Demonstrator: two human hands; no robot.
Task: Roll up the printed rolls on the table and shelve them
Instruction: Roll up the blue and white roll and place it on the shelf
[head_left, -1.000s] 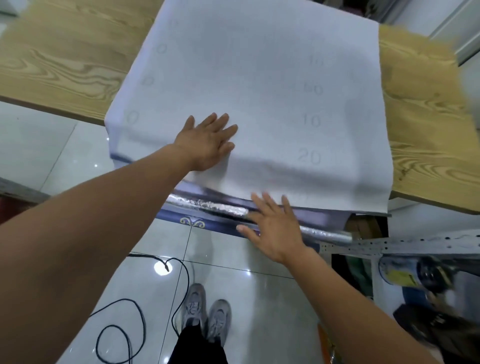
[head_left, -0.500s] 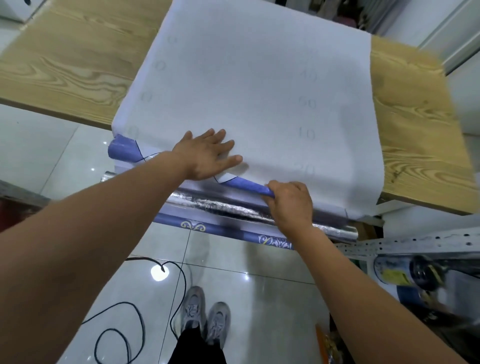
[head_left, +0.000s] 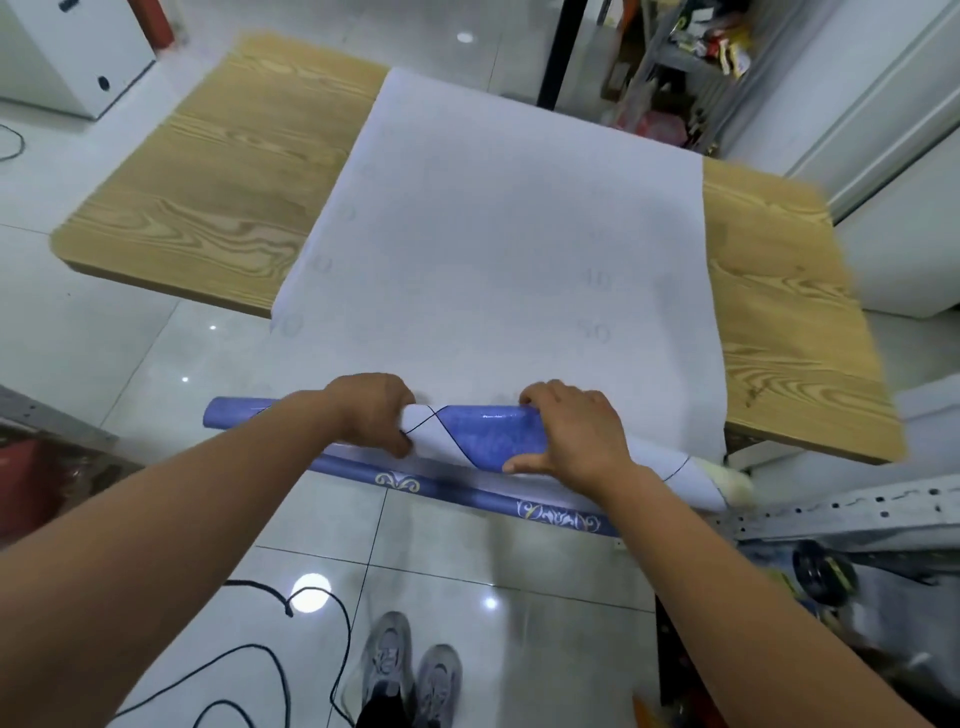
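A wide printed sheet (head_left: 509, 249) lies white side up across the wooden table (head_left: 218, 187) and hangs off its near edge. Its near end is wound into a blue and white roll (head_left: 483, 441) held in the air in front of the table. My left hand (head_left: 371, 413) grips the roll left of its middle, fingers curled over the top. My right hand (head_left: 569, 431) grips it further right, thumb underneath. A loose blue strip with gold ornaments (head_left: 467, 493) hangs just below the roll.
A grey metal shelf rail (head_left: 841, 512) juts out at the right with cluttered items under it. A black cable (head_left: 270, 649) loops on the tiled floor beside my shoes (head_left: 410, 670). A crowded rack (head_left: 691, 62) stands behind the table.
Both hands went from lying flat on the sheet to gripping the rolled end. The roll has grown thicker and been pulled back from the table edge. The silver foil strip is out of sight.
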